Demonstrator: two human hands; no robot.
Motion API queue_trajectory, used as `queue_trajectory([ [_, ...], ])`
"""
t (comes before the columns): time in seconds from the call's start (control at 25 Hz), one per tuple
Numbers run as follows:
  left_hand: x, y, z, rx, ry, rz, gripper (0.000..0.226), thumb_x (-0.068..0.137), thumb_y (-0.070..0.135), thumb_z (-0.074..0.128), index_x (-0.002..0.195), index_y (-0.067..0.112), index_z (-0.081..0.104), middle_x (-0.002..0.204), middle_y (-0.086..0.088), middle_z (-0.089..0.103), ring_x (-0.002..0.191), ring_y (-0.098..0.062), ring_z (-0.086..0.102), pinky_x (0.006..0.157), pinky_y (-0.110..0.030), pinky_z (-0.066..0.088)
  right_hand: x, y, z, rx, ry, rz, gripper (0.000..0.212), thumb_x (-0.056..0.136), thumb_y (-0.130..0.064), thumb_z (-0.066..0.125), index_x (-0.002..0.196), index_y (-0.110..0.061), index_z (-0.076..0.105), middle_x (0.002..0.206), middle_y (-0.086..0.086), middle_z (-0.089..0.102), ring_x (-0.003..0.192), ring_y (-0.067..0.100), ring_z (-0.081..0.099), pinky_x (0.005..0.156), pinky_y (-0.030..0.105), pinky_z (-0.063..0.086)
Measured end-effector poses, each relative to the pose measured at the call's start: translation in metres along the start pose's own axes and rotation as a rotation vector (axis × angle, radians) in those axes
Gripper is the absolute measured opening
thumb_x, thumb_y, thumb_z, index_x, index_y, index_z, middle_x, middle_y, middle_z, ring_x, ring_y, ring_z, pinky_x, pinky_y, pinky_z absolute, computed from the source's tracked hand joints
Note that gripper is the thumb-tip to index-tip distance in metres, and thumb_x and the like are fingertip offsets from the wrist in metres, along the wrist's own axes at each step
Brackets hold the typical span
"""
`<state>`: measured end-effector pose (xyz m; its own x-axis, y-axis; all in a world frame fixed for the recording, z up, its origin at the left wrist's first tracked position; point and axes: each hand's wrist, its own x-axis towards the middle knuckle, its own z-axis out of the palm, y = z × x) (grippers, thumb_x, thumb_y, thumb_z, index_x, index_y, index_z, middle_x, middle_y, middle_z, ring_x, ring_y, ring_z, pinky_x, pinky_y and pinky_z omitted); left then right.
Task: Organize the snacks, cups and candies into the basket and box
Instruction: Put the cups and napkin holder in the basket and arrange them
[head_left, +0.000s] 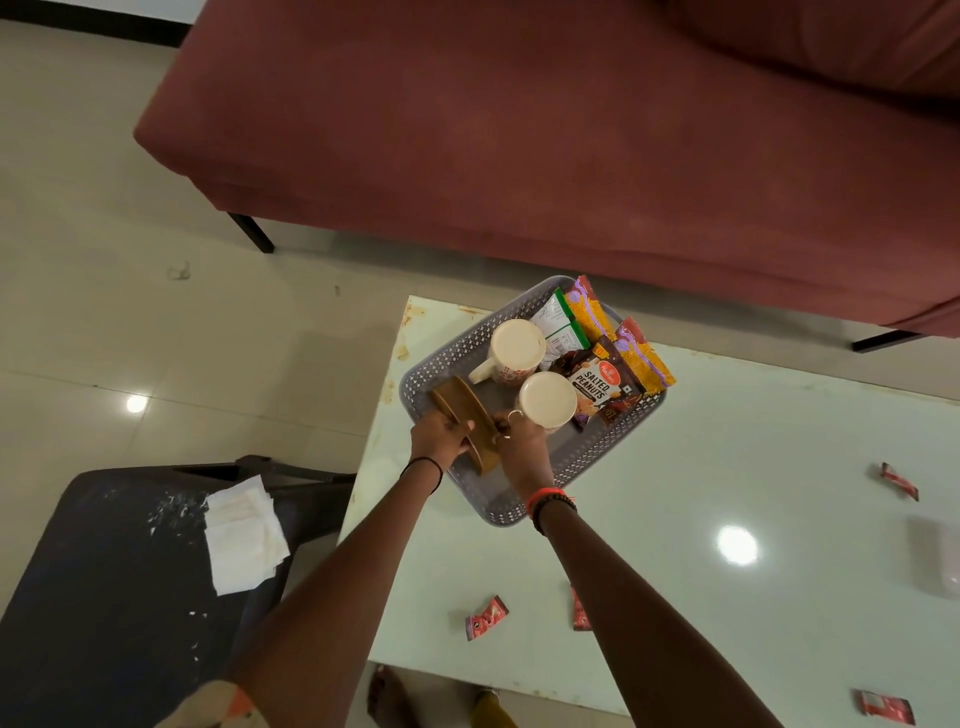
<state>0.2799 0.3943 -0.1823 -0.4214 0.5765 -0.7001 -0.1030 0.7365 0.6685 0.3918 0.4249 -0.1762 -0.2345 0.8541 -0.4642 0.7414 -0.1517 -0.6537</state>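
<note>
1. A grey perforated basket (524, 506) stood at the far left corner of the pale glass table (727, 467), one of its corners reaching past the table's far edge.
2. Inside the basket, two cream cups sat upside down: one cup (517, 351) with a handle near the basket's far-left wall, the other cup (548, 400) just beside it toward the middle.
3. Snack packets filled the basket's right side: a salted peanuts packet (597, 387), a white and green packet (561, 327), and two orange and purple packets (589, 306) leaning over the far rim.
4. Both hands held a brown wooden piece (467, 421), tilted on edge over the basket's near-left part; what it was could not be told.
5. The left hand (439, 436) had its fingers curled onto the piece's left side, clamped on it.
6. The right hand (519, 441) pinched the piece's right edge with fingers closed on it, a ring showing, and it lay just beside the nearer cup.
7. Four red candies lay loose on the table: one candy (485, 618) near the near edge, another (581, 610) partly hidden by the right forearm, one (898, 480) toward the right edge, and one (885, 706) at the near right.
8. White folded tissues (244, 535) rested on a dark stool (104, 597) left of the table.
9. A maroon sofa (519, 130) stood beyond the table's far edge.
</note>
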Motion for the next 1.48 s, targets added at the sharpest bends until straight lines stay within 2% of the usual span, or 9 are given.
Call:
queue_trajectory([
  [0.12, -0.015, 0.006, -0.008, 0.016, 0.053, 0.053, 0.020, 0.087, 0.021, 0.063, 0.084, 0.001, 0.062, 0.084, -0.018, 0.066, 0.088, -0.035, 0.070, 0.076, -0.031, 0.058, -0.007, -0.004, -0.005, 0.107, 0.080, 0.008, 0.029, 0.086, 0.010, 0.045, 0.105, 0.000, 0.064, 0.108, 0.019, 0.066, 0.104, 0.032, 0.061, 0.092, 0.042, 0.051],
  [0.32, -0.065, -0.014, -0.028, -0.339, 0.265, 0.209, 0.021, 0.091, 0.015, 0.056, 0.108, 0.002, 0.057, 0.105, -0.012, 0.064, 0.091, -0.026, 0.067, 0.084, -0.036, 0.056, -0.031, -0.021, 0.001, 0.079, 0.250, -0.079, 0.021, 0.088, -0.005, 0.057, 0.109, -0.005, 0.062, 0.115, 0.015, 0.059, 0.111, 0.032, 0.055, 0.093, 0.044, 0.050],
  [0.48, -0.087, -0.052, -0.060, -0.358, 0.540, 0.252, 0.020, 0.093, 0.013, 0.052, 0.111, 0.004, 0.057, 0.106, -0.008, 0.063, 0.094, -0.022, 0.062, 0.076, -0.016, 0.051, -0.055, -0.054, 0.024, 0.134, 0.274, -0.156, 0.012, 0.089, -0.017, 0.060, 0.099, -0.015, 0.054, 0.104, 0.000, 0.054, 0.095, 0.019, 0.056, 0.077, 0.033, 0.054],
  [0.6, -0.094, -0.084, -0.097, -0.306, 0.711, 0.209, 0.020, 0.093, 0.009, 0.051, 0.111, 0.003, 0.058, 0.107, -0.008, 0.057, 0.094, -0.019, 0.057, 0.081, -0.029, 0.050, -0.075, -0.076, 0.060, 0.106, 0.207, -0.237, 0.009, 0.091, -0.023, 0.058, 0.095, -0.019, 0.050, 0.096, -0.004, 0.053, 0.088, 0.014, 0.053, 0.070, 0.019, 0.045],
  [0.68, -0.095, -0.105, -0.125, -0.238, 0.776, 0.166, 0.023, 0.092, 0.004, 0.051, 0.113, -0.002, 0.056, 0.116, -0.019, 0.053, 0.099, -0.028, 0.057, 0.082, -0.036, 0.050, -0.084, -0.087, 0.089, 0.074, 0.068, -0.233, 0.008, 0.094, -0.019, 0.051, 0.102, -0.016, 0.052, 0.103, 0.003, 0.056, 0.095, 0.017, 0.054, 0.077, 0.023, 0.050],
  [0.84, -0.089, -0.146, -0.178, 0.021, 0.776, -0.011, 0.036, 0.090, 0.002, 0.052, 0.125, -0.005, 0.048, 0.129, -0.028, 0.043, 0.116, -0.041, 0.048, 0.099, -0.050, 0.042, -0.097, -0.104, 0.152, -0.055, -0.256, -0.143, 0.025, 0.094, -0.001, 0.039, 0.111, 0.000, 0.058, 0.114, 0.018, 0.061, 0.107, 0.031, 0.058, 0.090, 0.036, 0.050],
  [1.04, -0.075, -0.176, -0.217, 0.243, 0.618, -0.161, 0.049, 0.087, 0.020, 0.062, 0.122, -0.010, 0.049, 0.130, -0.028, 0.044, 0.124, -0.041, 0.037, 0.101, -0.049, 0.033, -0.110, -0.105, 0.215, -0.149, -0.497, 0.009, 0.056, 0.090, -0.024, 0.059, 0.136, -0.002, 0.038, 0.136, 0.020, 0.045, 0.127, 0.036, 0.044, 0.105, 0.044, 0.041],
  [1.36, -0.068, -0.171, -0.231, 0.035, 0.467, -0.089, 0.016, 0.081, 0.013, 0.068, 0.082, 0.001, 0.058, 0.068, -0.007, 0.055, 0.074, -0.029, 0.057, 0.055, -0.025, 0.038, -0.112, -0.107, 0.243, 0.067, -0.494, 0.199, 0.054, 0.086, -0.028, 0.067, 0.124, 0.003, 0.044, 0.126, 0.018, 0.058, 0.110, 0.032, 0.059, 0.082, 0.034, 0.051],
  [1.48, -0.074, -0.158, -0.227, -0.045, 0.461, -0.026, 0.011, 0.081, 0.009, 0.066, 0.080, 0.004, 0.056, 0.071, -0.007, 0.056, 0.071, -0.024, 0.054, 0.052, -0.021, 0.039, -0.109, -0.109, 0.227, 0.395, -0.531, 0.378, 0.053, 0.081, -0.022, 0.073, 0.120, 0.004, 0.050, 0.123, 0.020, 0.061, 0.101, 0.027, 0.062, 0.073, 0.031, 0.054],
])
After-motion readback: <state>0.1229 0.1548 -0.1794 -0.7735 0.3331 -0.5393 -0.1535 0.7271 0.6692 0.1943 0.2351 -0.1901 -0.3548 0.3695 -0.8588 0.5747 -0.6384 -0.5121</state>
